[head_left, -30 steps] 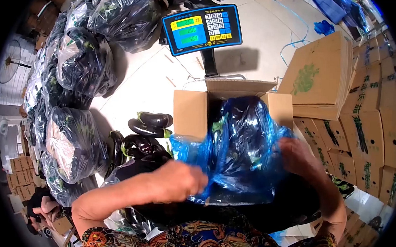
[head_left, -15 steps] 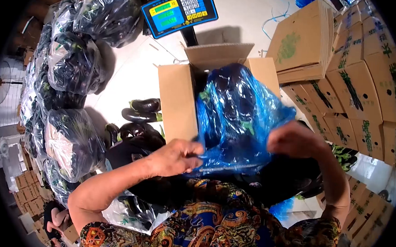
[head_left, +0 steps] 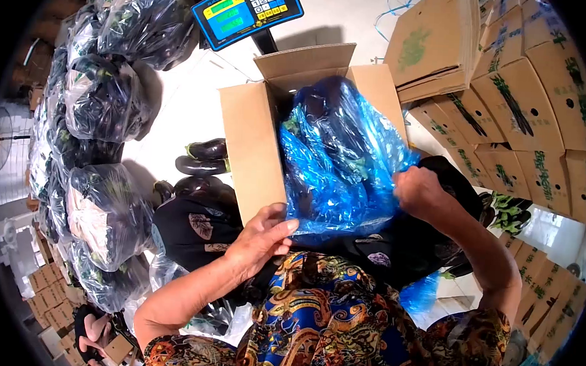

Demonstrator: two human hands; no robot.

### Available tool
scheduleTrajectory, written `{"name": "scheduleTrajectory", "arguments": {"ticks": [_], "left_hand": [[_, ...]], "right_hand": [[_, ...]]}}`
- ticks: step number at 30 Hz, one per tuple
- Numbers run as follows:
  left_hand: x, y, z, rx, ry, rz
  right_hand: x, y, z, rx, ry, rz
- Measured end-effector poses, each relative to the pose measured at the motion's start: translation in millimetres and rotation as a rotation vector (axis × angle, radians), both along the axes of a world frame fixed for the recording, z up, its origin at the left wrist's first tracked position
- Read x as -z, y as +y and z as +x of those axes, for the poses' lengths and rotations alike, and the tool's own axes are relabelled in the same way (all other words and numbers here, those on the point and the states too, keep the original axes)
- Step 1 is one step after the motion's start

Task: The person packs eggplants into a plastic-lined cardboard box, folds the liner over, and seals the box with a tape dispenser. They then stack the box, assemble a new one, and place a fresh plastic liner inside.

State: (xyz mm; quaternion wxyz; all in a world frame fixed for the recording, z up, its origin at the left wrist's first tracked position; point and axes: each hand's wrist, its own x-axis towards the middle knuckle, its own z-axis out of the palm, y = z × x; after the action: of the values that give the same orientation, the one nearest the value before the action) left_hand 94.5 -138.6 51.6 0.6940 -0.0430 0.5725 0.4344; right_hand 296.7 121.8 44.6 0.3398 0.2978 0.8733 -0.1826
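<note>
Head view: left hand (head_left: pixel 258 239) and right hand (head_left: pixel 420 191) grip the blue bag (head_left: pixel 337 162) by its edges. Bag lines the cardboard box (head_left: pixel 252 148), holding the eggplants.

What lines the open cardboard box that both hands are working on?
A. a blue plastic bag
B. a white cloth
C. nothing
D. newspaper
A: a blue plastic bag full of eggplants fills the cardboard box, and the left hand and right hand both touch its edge.
</note>
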Motion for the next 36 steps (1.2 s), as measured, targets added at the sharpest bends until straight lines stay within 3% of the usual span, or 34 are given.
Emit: {"name": "scheduleTrajectory", "arguments": {"ticks": [2,5,9,10,11,13,15,17,19,21,24,27,28,29,32,33,34,35,36], "left_hand": [[-15,-4,10,-0.074,-0.068,-0.013],[-10,-17,19,-0.067,-0.154,-0.04],[7,-10,24,-0.078,-0.263,-0.015],[4,-7,32,-0.08,-0.226,-0.02],[-5,-7,32,0.037,-0.241,0.042],[-29,-1,34,0.056,-0.284,0.178],[-36,4,11,0.195,-0.06,0.237],[-41,24,-13,-0.047,0.006,0.308],[-62,55,-36,-0.224,0.138,0.368],[-54,81,-66,-0.157,0.219,0.553],[-36,120,-78,0.161,0.587,0.394],[-17,127,-86,0.51,0.628,0.411],[-16,129,-85,0.615,0.604,0.521],[-20,125,-84,0.812,0.833,0.516],[7,127,-60,1.008,0.787,0.658],[10,124,-44,0.966,0.865,0.751],[5,131,-34,1.034,0.77,0.699],[1,137,-25,1.1,0.674,0.646],[18,139,-18,1.077,0.872,0.745]], "right_hand": [[1,-1,8,-0.023,0.055,-0.05],[27,12,35,-0.036,0.538,-0.309],[8,-9,24,0.54,0.567,-0.454],[10,-11,28,0.464,0.593,-0.37],[12,-10,30,0.365,0.47,-0.364],[15,-8,34,0.171,0.226,-0.358],[13,1,43,0.247,0.292,-0.643],[2,26,41,0.394,0.347,-0.962],[-39,38,21,0.52,0.342,-0.965],[-41,43,9,0.636,0.461,-0.887],[-47,53,-12,0.496,0.783,-0.744],[-40,65,1,0.046,0.889,-0.101],[-34,62,8,0.071,0.919,-0.09],[-26,56,11,0.129,0.827,-0.287],[-26,29,5,0.091,0.576,-0.787],[-13,19,2,0.224,0.609,-0.934],[-10,7,-8,0.358,0.64,-1.079],[-13,-2,-20,0.323,0.657,-1.039],[-14,0,-33,0.479,0.413,-1.136]]}}
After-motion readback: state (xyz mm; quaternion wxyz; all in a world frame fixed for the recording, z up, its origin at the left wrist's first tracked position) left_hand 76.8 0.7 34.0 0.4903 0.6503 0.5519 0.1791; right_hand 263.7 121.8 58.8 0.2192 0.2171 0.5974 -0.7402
